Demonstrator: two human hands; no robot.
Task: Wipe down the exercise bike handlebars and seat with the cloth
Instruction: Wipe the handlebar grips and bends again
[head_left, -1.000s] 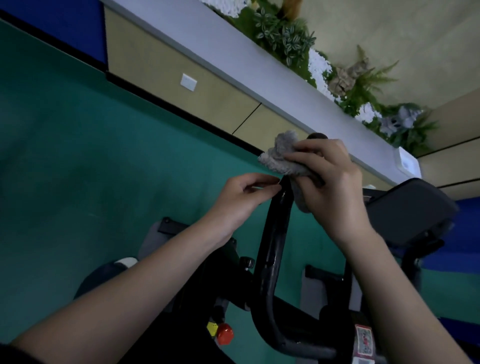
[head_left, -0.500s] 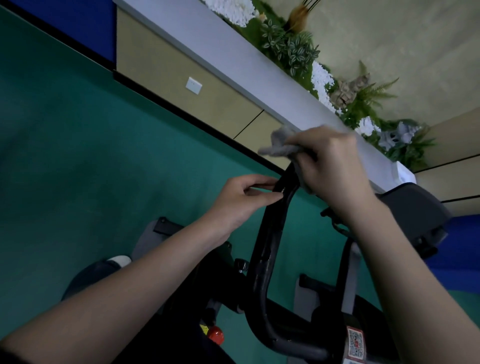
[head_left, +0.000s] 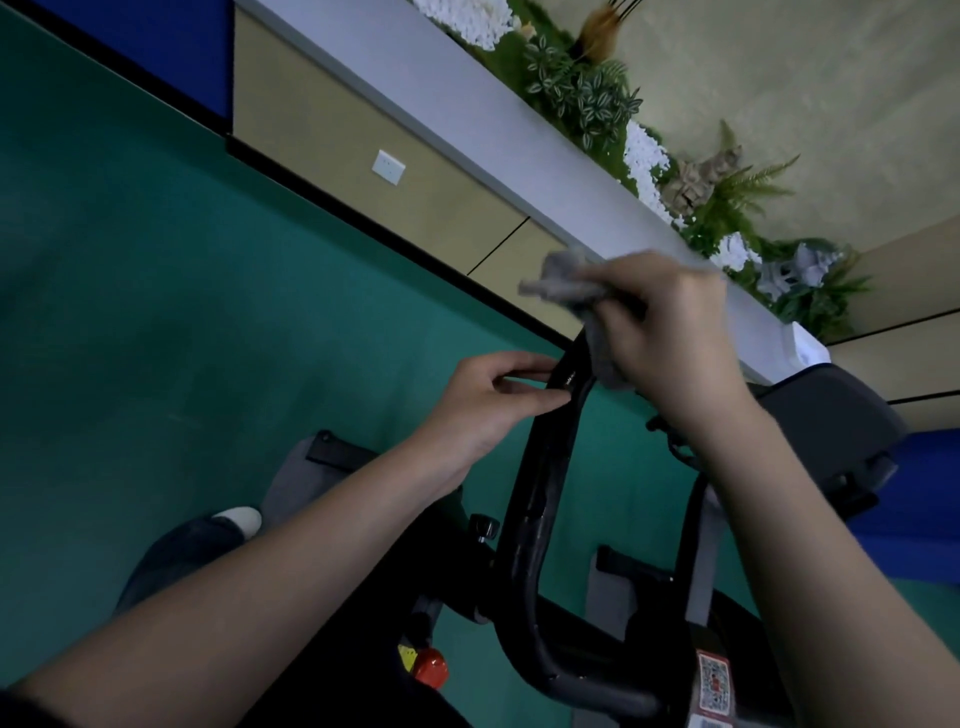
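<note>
Wiping the handlebar (head_left: 545, 467) near its upper end, I have my right hand (head_left: 670, 338) clenched round the cloth (head_left: 566, 283) at the tip and my left hand (head_left: 488, 405) pinching the bar just below, so I should draw the cloth downward with even pressure.

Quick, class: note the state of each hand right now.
Left hand: pinches the black handlebar.
Right hand: grips the grey cloth at the handlebar's top.
</note>
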